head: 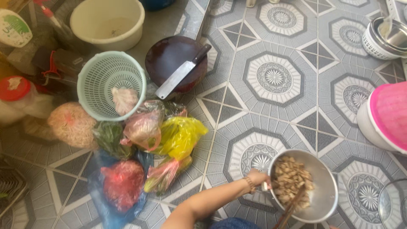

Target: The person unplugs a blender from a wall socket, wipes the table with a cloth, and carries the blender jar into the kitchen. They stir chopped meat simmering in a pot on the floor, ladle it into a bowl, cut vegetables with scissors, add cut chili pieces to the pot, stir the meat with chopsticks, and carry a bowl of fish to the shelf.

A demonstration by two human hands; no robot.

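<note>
My left hand (257, 177), a bracelet on its wrist, grips the near rim of a steel bowl (326, 193) that stands on the patterned tile floor at the lower right. The bowl holds brown chopped pieces of food (290, 178). A pair of wooden chopsticks (292, 210) reaches into the food from the bottom edge of the view. The hand that holds them is out of the frame, so my right hand is not visible.
Left of the bowl lie several plastic bags of food, among them a yellow bag (180, 135) and a red bag (123, 182). Behind them are a green basket (106, 80), a cleaver (180, 74) on a dark round board (167, 57) and a cream bucket (108, 21). A pink-lidded tub (388, 116) stands at the right.
</note>
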